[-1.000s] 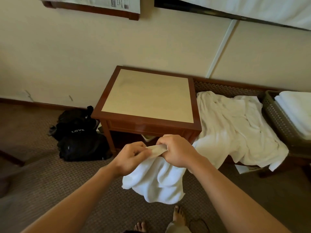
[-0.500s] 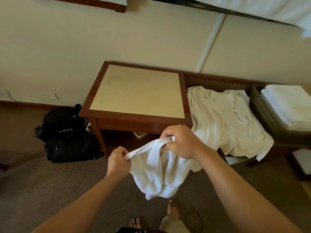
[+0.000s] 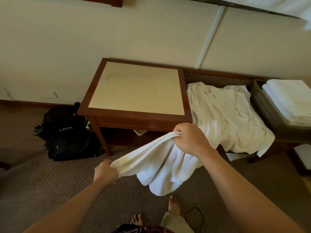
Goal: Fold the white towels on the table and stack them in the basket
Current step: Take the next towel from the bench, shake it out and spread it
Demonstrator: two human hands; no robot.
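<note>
My left hand [image 3: 105, 171] and right hand [image 3: 189, 140] each grip the towel [image 3: 159, 167]; its top edge runs lower-left to upper-right between them.

This looks like a hotel or guest room: brown patterned carpet [image 3: 50, 190] runs wall to wall under cream walls [image 3: 67, 39] with a wooden baseboard, and a square dark-wood side table [image 3: 134, 117] with a pale inset top stands against the wall. At the table's right edge a low bench [image 3: 218, 78] carries loose white towels [image 3: 227, 118] and a woven basket [image 3: 262, 105] of folded ones. At its left edge black bags [image 3: 67, 132] lie on the carpet.
</note>
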